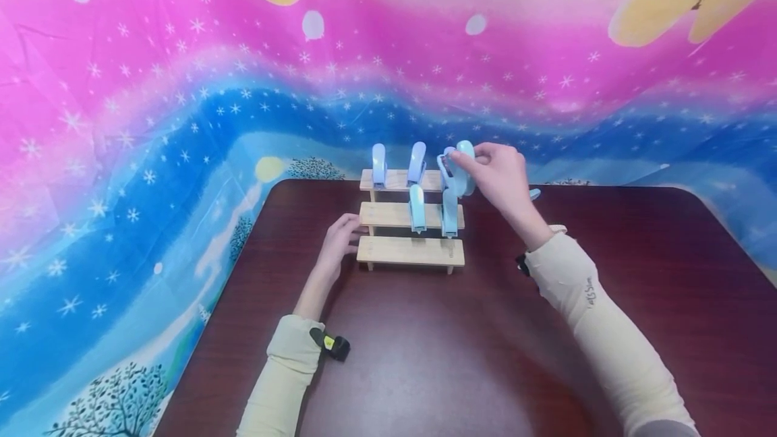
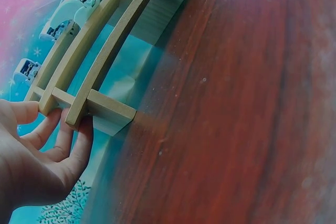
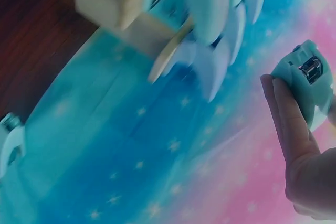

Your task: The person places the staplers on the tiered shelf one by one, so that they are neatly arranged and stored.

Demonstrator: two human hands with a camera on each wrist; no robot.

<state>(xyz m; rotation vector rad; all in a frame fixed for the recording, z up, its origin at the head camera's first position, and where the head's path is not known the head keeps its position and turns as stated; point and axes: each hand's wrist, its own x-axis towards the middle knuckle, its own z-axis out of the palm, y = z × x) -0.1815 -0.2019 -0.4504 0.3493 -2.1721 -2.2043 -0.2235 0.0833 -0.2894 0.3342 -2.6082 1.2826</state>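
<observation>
A three-tiered wooden rack [image 1: 411, 251] stands on the table, with plastic spring clips fixed along its upper two slats. Lavender clips [image 1: 379, 164] sit on the top slat, the rightmost partly hidden. On the middle slat are two mint clips [image 1: 417, 208]. My left hand [image 1: 337, 243] grips the rack's left end, its thumb and fingers around the slat ends [image 2: 48, 100]. Another mint clip [image 3: 302, 80] is held between the thumb and fingers of my right hand [image 1: 501, 170], above the rack's right end. In the right wrist view that clip appears apart from the rack.
One more mint clip [image 1: 534, 194] lies on the table behind my right wrist, also visible at the edge of the right wrist view. The dark red wooden table [image 1: 413, 356] backs onto a colourful patterned cloth [image 1: 243, 106]. The rack's bottom slat carries no clips.
</observation>
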